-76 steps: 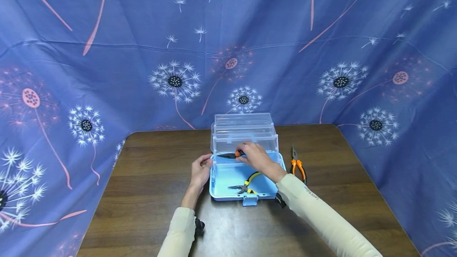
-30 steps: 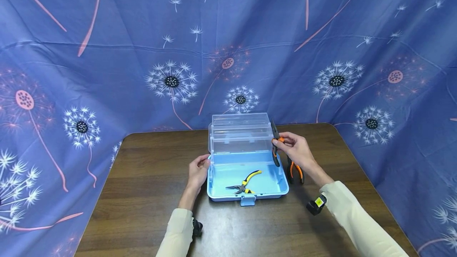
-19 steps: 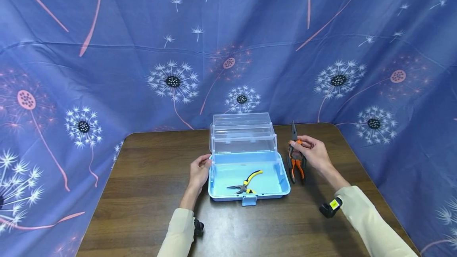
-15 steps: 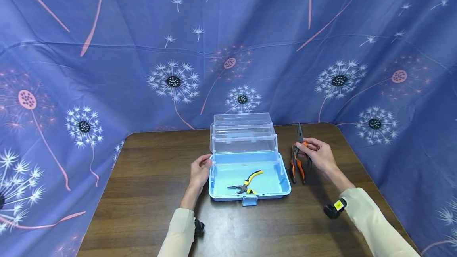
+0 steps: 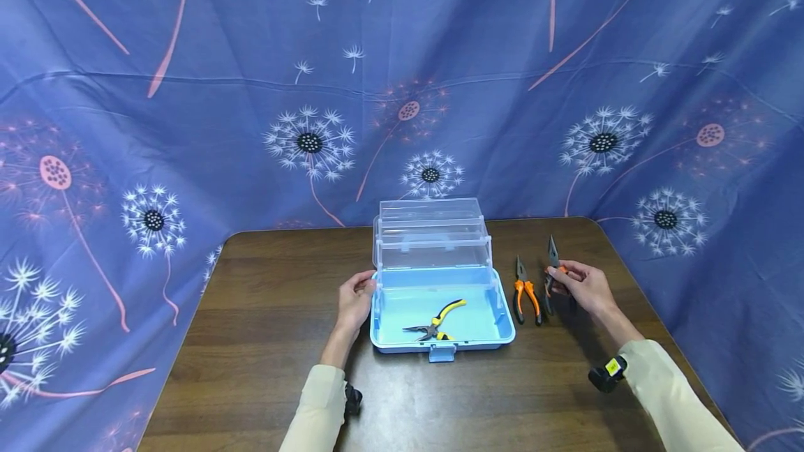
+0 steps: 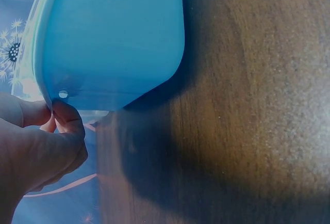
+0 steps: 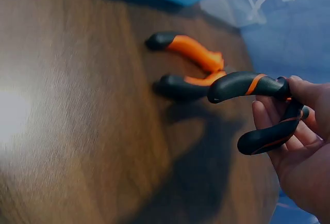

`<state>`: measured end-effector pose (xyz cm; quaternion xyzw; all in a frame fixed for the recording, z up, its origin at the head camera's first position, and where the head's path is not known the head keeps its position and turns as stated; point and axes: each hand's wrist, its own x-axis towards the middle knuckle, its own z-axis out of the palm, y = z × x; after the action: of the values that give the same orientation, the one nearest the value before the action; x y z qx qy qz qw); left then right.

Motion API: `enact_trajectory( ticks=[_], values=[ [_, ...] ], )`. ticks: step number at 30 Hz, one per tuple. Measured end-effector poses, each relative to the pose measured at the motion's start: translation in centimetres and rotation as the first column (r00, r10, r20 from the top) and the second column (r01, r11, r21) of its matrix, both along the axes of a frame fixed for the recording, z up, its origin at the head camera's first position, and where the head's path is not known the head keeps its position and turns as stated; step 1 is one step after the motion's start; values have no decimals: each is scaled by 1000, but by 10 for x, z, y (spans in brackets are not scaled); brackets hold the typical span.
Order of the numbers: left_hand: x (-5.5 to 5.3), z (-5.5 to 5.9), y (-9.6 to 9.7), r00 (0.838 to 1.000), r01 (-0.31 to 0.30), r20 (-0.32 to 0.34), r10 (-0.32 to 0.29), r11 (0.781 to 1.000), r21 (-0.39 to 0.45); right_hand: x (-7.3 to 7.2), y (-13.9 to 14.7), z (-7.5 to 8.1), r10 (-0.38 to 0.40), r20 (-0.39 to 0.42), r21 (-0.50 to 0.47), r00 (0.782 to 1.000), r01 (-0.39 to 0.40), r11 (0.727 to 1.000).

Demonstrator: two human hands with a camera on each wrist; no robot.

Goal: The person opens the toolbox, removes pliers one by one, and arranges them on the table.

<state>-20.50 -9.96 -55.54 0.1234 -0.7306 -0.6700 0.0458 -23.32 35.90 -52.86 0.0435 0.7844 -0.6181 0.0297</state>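
A light blue toolbox [image 5: 440,346] stands on the table with its see-through lid [image 5: 430,209] raised. My left hand [image 5: 354,304] pinches its rim at the left back corner; in the left wrist view the thumb and fingers meet on the edge of the blue wall [image 6: 113,33]. To the right of the box, my right hand [image 5: 589,290] holds long-nose pliers [image 5: 553,251], nose pointing away from me. Their black handles with orange stripes [image 7: 240,86] show in the right wrist view. Beside them, orange-handled long-nose pliers [image 5: 526,293] lie on the wood.
Inside the toolbox lie yellow-and-black pliers [image 5: 435,327], nose to the left. Clear trays [image 5: 433,254] hang under the lid at the back. A blue patterned cloth [image 5: 515,110] hangs behind the wooden table [image 5: 270,312].
The right hand has carried the black-and-orange pliers out of the toolbox, rightward over the orange-handled pair, to their right side, and lower over the last half second. The left hand has stayed at the rim.
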Motion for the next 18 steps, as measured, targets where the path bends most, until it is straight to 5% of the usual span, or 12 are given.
enact_trajectory(
  ticks=[12, 18],
  values=[
    [0, 0, 0, 1000, 0, 2, 0, 1000, 15, -2, 5, -26, 18, 92, 191, 996, -35, 981],
    [2, 1, -1, 999, 9, -35, -8, 1000, 22, -3, 4, -33, 12, 107, 497, 994, -63, 866]
  ],
)
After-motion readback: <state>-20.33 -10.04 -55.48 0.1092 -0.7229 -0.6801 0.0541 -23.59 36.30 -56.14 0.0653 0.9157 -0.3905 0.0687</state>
